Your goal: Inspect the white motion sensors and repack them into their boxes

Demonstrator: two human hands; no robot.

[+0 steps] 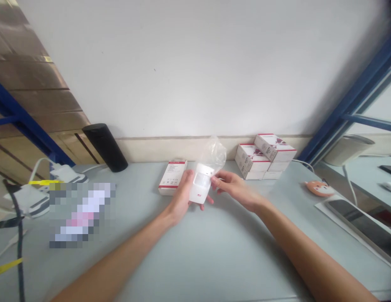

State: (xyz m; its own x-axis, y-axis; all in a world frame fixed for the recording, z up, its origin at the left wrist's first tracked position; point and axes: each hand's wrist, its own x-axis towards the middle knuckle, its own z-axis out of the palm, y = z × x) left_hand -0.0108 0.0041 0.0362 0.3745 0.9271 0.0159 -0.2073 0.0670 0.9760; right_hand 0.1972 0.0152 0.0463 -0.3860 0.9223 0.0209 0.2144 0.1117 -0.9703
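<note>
My left hand (181, 197) is wrapped round a small white device (200, 188) with a sensor window and a red mark, held a little above the grey table (214, 251). A clear plastic bag (214, 157) covers the device's upper end and sticks up behind it. My right hand (236, 188) pinches the bag's lower edge beside the device with thumb and fingers. Just behind my left hand a white and red box (171, 176) lies flat on the table.
A stack of white and red boxes (264, 157) stands at the back right by the wall. A black cylinder (105, 147) stands at the back left, with white adapters and cables (40, 188) further left. An orange round object (319, 188) and a tablet (362, 226) lie right.
</note>
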